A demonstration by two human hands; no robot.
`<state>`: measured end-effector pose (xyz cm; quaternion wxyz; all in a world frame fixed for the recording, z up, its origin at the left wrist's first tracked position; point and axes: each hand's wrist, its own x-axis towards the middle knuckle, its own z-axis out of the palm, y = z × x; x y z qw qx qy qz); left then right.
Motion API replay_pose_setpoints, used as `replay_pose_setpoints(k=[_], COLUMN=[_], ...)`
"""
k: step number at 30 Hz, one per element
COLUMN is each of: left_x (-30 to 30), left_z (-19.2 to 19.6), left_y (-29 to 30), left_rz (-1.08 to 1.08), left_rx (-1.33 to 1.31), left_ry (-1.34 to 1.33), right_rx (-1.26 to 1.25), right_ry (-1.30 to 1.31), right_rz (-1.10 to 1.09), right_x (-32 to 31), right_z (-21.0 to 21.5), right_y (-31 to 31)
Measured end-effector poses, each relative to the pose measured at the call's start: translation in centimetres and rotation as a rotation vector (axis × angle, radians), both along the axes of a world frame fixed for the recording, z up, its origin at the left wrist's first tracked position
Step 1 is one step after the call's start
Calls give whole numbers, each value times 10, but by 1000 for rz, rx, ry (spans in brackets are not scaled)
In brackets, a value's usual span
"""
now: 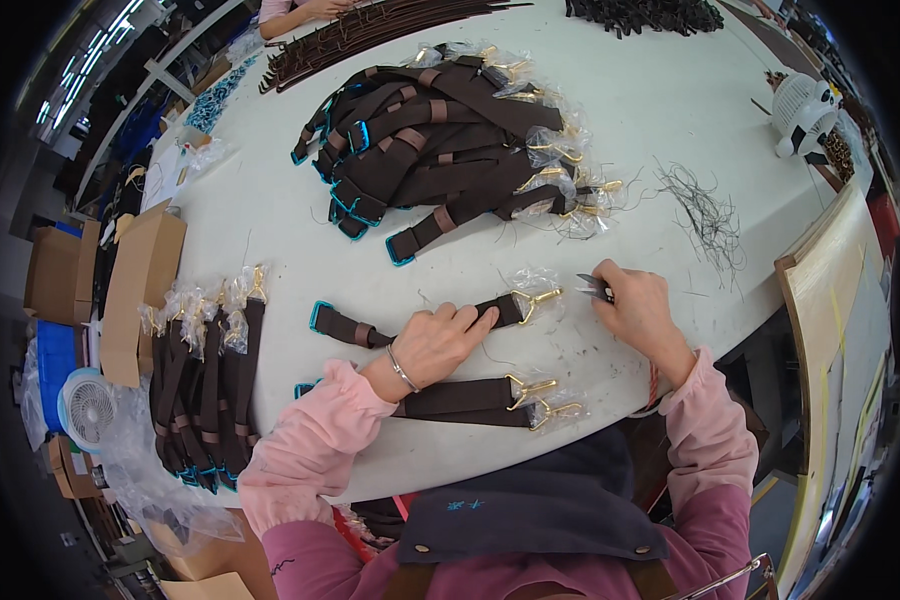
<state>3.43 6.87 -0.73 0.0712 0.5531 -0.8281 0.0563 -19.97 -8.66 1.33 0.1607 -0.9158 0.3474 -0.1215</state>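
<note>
Left hand: The left hand [438, 340] is lying flat on a brown strap [420, 322], fingers spread narrow and pressing down. It is pinning the strap to the table, likely so it stays put.

Right hand: The right hand [638, 305] is curling shut around small snips [594, 288]. The dark tip is poking out toward the strap's end. I think it is holding them close so it can trim loose threads there.

Strap being worked on: It is lying flat across the white table [270, 210], right in front of the person. One end is wearing a blue edge, the other a gold clasp [536, 298] wrapped in a clear plastic bag, probably to keep it from getting scratched.

Next straps: Two more brown straps [460, 400] are lying just under the left wrist, near the table edge, with gold clasps pointing right.

Side row: A neat row of straps [205, 390] is hanging over the left edge of the table, lined up side by side.

Big pile: A heap of the same straps [440, 140] is sitting farther back in the middle of the table.

Threads: A bunch of cut dark threads [705, 215] is lying to the right, well apart from the straps.

Around: A small white fan [802, 112] is standing at the far right. Cardboard boxes [135, 280] are sitting beside the table on the left. Another person's arm [295, 12] is showing at the far side.
</note>
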Motion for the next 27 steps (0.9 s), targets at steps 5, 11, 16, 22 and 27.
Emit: replay_pose_setpoints(k=[5, 11, 16, 22, 27], left_x=[-1, 15, -14, -20, -10], left_z=[6, 8, 1, -17, -18], left_y=[-6, -15, -37, -34, -40], left_rz=[18, 156, 249, 220, 232], left_rx=[77, 210, 184, 131, 153], left_ry=[55, 369, 323, 273, 597], right_rx=[30, 19, 124, 369, 129], right_ry=[11, 69, 129, 69, 113], right_rz=[248, 305, 334, 349, 559], right_x=[21, 21, 24, 37, 53], right_z=[3, -7, 6, 24, 9], right_y=[12, 15, 16, -5, -23])
